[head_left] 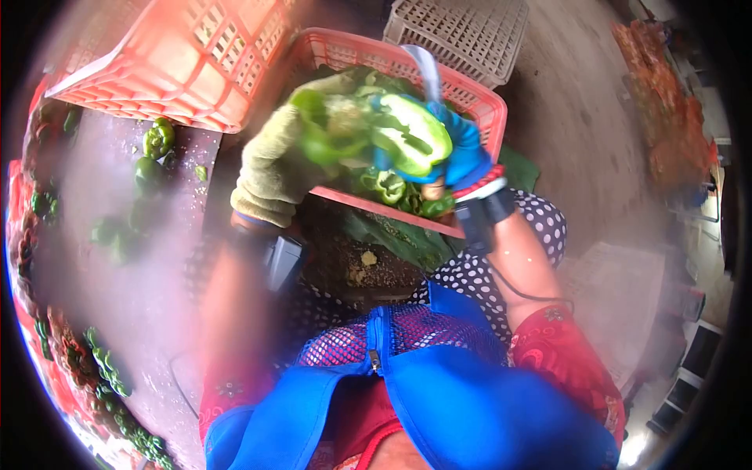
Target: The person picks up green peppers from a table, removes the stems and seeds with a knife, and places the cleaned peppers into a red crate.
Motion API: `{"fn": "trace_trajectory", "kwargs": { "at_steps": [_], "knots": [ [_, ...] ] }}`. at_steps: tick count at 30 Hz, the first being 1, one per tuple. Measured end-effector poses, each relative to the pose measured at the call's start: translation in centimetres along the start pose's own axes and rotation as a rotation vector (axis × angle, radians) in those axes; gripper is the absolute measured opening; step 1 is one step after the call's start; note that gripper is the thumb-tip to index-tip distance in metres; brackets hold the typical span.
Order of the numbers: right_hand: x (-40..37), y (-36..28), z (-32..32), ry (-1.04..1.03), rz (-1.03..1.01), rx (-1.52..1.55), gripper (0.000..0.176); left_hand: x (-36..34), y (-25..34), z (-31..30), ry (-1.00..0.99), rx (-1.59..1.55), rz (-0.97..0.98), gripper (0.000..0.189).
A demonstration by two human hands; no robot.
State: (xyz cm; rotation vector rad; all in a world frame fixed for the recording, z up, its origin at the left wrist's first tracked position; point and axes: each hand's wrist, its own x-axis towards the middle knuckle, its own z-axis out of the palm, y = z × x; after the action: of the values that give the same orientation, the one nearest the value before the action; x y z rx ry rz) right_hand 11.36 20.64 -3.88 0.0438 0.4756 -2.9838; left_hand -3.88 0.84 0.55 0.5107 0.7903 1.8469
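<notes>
Concrete floor is seen around a red crate of peppers. Above it, a cut pepper half is clamped in the blue-gloved right hand, with a knife blade pointing up. Just leftward, the left hand is closed on a blurred pepper piece.

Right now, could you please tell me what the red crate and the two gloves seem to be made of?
Red crate: moulded plastic, matt, judging by its lattice walls. Left glove: knitted fabric, khaki, fuzzy-looking, though blurred; it grips a pepper. Right glove: smooth blue rubber or coated cloth, slightly shiny; it holds a knife.
</notes>
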Motion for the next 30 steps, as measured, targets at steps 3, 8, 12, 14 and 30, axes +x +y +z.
{"fn": "trace_trajectory", "kwargs": {
  "at_steps": [3, 8, 12, 14, 30],
  "knots": [
    [-1.7, -3.3, -1.2, 0.036, 0.087, -0.288, 0.053, 0.8, 0.5, 2.2, 0.078, 0.107, -0.243, 0.07],
    [-1.6, -1.5, -0.2, 0.237, 0.047, -0.3, 0.043, 1.3, -2.6, 0.0, -0.058, -0.255, -0.195, 0.053],
    [-0.1, -0.8, 1.9, 0.568, 0.026, -0.534, 0.032, 2.1, -4.0, -0.3, 0.14, 0.135, -0.203, 0.055],
    [0.6, -0.5, 3.5, 0.74, 0.06, -0.682, 0.028, 1.3, -3.9, 0.9, 0.294, -0.123, -0.318, 0.049],
    [0.1, -2.5, 0.2, 0.726, -0.081, -0.862, 0.052, 0.1, -0.4, -1.6, 0.158, 0.604, 0.203, 0.052]
  ]
}}
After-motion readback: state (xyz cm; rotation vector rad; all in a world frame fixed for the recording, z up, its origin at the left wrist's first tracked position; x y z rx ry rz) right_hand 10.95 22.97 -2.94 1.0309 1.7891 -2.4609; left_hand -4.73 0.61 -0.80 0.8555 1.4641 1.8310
